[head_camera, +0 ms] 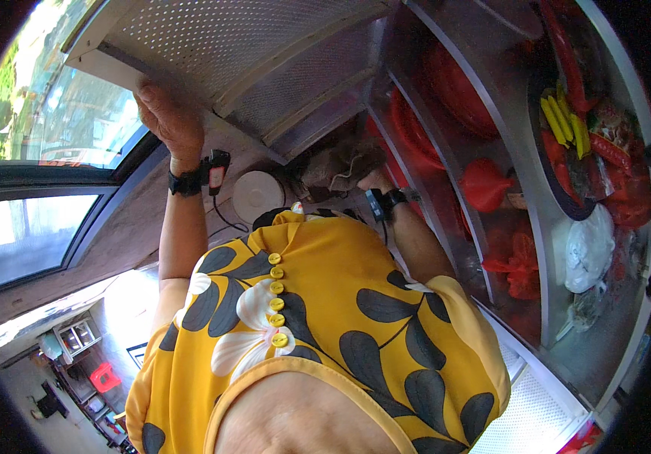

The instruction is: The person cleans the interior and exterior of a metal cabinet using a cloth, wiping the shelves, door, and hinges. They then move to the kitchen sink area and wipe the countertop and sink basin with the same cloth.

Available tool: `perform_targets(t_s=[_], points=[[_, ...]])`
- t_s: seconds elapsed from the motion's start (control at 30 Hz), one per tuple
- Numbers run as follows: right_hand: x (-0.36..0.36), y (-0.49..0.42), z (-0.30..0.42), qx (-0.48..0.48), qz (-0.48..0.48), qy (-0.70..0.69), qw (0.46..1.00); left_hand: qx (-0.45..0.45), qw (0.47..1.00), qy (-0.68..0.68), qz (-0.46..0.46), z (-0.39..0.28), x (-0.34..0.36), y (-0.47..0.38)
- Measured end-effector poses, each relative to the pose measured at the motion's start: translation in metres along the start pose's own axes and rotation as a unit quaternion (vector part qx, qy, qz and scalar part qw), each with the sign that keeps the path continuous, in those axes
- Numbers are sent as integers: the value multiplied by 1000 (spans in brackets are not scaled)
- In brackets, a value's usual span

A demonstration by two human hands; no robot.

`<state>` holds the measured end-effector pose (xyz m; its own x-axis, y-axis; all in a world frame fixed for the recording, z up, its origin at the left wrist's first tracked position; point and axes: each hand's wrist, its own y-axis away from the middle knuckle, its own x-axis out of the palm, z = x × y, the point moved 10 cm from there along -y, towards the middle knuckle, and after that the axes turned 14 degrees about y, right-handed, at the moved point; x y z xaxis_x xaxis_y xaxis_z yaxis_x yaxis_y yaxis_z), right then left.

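Note:
My left hand (pixel 172 122) is raised at the upper left, fingers curled over the lower corner of a perforated metal cabinet door (pixel 189 45). Lower down, right of centre, my right hand (pixel 378 180) reaches beside a dim brownish bundle (pixel 331 167) with a pale cord on it; its fingers are partly in shadow, so whether they grip anything is unclear. Each wrist wears a black strap with a small device and a cable. Between the arms, a round whitish lid or stool top (pixel 257 197) shows low down.
On my right stand metal cabinet shelves (pixel 521 187) with red basins (pixel 456 91), red bags (pixel 521 264), a white plastic bag (pixel 588 249) and a dark round tray (pixel 567 207) of yellow and red packets. A dark-framed window (pixel 36 179) lies left; a red stool (pixel 104 377) stands lower left.

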<state>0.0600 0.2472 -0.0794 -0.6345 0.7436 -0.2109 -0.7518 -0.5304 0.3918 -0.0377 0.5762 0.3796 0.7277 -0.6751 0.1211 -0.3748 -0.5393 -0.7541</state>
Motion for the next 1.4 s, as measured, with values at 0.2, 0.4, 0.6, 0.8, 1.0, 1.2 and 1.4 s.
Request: perform_targets(t_s=[0.2, 0.4, 0.6, 0.8, 1.0, 1.2, 1.4], points=[[-25, -42, -21, 11, -152, 145, 977, 0, 998, -64, 25, -3, -8, 4], [-36, -96, -5, -21, -199, 345, 917, -4, 996, -94, -1, -2, -30, 9], [-34, -143, -5, -31, -172, 516, 839, -2, 981, -193, -7, 2, -59, 9], [-5, -154, -21, -45, -212, 553, 804, 40, 965, -257, 38, -15, -61, 14], [20, -130, -1, -83, -234, 381, 891, -68, 988, -120, -71, -5, -74, 21], [23, -140, 8, -159, -52, 718, 676, 0, 950, -306, 59, -20, -48, 10], [82, -125, -5, -251, -115, 589, 759, -113, 993, -23, -30, -1, -66, 9]])
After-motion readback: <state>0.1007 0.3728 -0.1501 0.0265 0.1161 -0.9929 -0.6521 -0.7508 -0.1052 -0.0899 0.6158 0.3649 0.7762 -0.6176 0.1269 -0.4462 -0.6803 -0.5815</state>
